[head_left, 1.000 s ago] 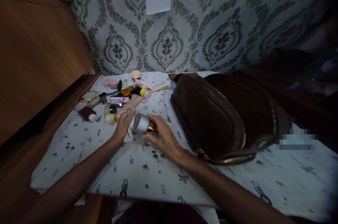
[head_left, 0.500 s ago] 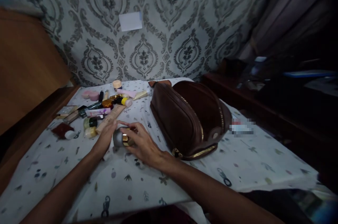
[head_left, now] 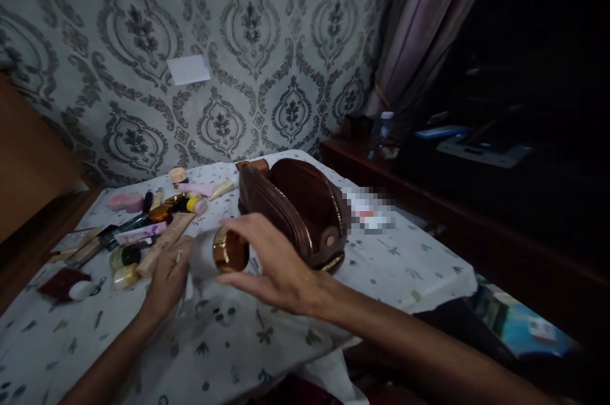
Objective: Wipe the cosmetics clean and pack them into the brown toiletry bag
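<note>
A jar (head_left: 225,251) shows gold and pale grey, a bag (head_left: 298,209) wears dark brown (its zip (head_left: 307,234) gold), and dark ornate medallions (head_left: 251,22) pattern the grey wall (head_left: 271,68).

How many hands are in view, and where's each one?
2: the right hand grips the gold-ended jar; the left hand is by its other end, with a white cloth or tissue. No others show.

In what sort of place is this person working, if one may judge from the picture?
Probably a room in a home: a patterned wall, a gathered curtain, and small tubes and jars spread on a printed cloth.
</note>
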`<state>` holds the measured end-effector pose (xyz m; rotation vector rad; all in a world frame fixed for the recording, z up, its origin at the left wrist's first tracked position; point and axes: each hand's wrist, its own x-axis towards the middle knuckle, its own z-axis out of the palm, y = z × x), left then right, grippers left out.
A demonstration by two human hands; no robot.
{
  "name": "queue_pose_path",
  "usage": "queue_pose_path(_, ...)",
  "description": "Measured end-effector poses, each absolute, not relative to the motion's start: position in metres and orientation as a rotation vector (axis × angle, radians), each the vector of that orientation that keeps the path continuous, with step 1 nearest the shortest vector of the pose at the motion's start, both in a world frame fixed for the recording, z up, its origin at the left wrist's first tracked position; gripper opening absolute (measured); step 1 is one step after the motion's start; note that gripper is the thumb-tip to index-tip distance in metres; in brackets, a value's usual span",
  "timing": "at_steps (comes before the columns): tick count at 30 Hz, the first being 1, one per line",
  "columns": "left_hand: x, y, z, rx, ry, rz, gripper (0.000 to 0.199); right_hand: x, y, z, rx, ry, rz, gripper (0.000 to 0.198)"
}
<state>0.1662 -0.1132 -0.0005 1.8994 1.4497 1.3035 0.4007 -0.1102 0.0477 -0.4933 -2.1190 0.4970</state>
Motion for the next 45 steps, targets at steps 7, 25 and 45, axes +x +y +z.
queue_pose_path(7,0.255,-0.100,0.077,2.658,1.226,0.904,0.036,0.462,-0.071,0.097,-0.744,-1.610,0.518,0.047)
queue_pose_path(25,0.277,-0.098,0.051,2.932,1.113,0.991,0.037,0.502,-0.024,0.082,-1.008,-2.719,-0.257,0.039)
queue_pose_path(45,0.276,-0.100,0.053,2.900,1.152,0.920,0.036,0.488,-0.042,0.106,-1.094,-3.073,-0.072,0.057)
